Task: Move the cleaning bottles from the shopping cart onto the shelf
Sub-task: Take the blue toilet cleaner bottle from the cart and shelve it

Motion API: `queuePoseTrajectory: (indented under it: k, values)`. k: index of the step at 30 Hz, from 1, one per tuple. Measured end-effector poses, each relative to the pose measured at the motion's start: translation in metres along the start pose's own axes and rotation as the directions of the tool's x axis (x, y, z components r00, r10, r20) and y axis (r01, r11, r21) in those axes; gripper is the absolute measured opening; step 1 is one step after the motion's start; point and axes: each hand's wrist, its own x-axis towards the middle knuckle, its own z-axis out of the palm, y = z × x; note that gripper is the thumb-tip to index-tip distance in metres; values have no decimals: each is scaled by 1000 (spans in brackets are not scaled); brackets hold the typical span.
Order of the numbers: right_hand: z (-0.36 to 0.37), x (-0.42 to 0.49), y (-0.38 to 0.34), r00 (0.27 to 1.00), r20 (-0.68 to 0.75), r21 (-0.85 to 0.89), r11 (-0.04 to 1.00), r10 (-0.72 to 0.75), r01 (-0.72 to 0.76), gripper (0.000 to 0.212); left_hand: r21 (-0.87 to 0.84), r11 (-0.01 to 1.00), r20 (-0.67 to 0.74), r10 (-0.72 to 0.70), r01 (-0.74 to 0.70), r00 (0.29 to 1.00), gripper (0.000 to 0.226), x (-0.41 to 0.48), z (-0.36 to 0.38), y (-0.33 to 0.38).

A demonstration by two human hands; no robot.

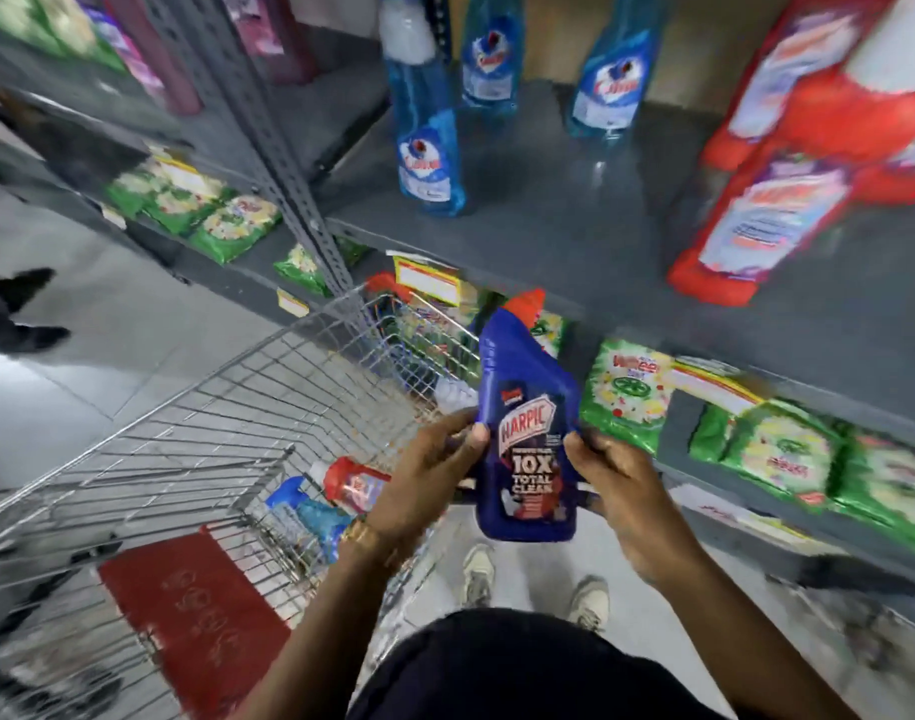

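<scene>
I hold a dark blue Harpic bottle with a red cap upright in front of me, my left hand gripping its left side and my right hand its right side. It hangs above the wire shopping cart, just below the front edge of the grey shelf. In the cart lie a red bottle and a light blue bottle. On the shelf stand three blue spray bottles and red bottles at the right.
Green packets fill the lower shelf at right and the shelves at left. A perforated grey upright divides the shelving. Another person's dark shoes stand at the far left. The cart's red seat flap is near me.
</scene>
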Motion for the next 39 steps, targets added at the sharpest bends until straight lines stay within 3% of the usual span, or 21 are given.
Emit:
queuePoseTrajectory:
  k: [7, 12, 17, 20, 24, 28, 35, 39]
  values:
    - [-73, -56, 7, 978, -206, 84, 996, -11, 29, 16, 79, 996, 225, 13, -32, 974, 27, 2, 72, 7]
    - [-115, -84, 6, 942, -317, 122, 981, -106, 151, 21, 93, 989, 347, 75, -114, 935, 25, 10, 125, 17]
    - [-187, -99, -21, 829, -426, 0, 916, -362, 400, 22, 54, 945, 472, 262, -324, 842, 30, 44, 209, 48]
    - [-246, -96, -42, 735, -483, -141, 871, -476, 471, 24, 8, 907, 530, 353, -421, 771, 31, 74, 276, 65]
    - [-318, -84, -61, 653, -524, -232, 830, -546, 507, 27, 24, 864, 542, 412, -503, 733, 32, 114, 352, 77]
    - [-361, -65, -59, 628, -571, -224, 836, -529, 501, 31, 73, 846, 518, 420, -527, 746, 33, 142, 395, 73]
    - [-398, -45, -59, 566, -584, -348, 809, -582, 473, 30, 100, 810, 468, 474, -578, 746, 25, 156, 428, 71]
    - [-406, -40, -66, 574, -576, -352, 811, -582, 468, 32, 116, 816, 462, 461, -567, 758, 27, 164, 435, 75]
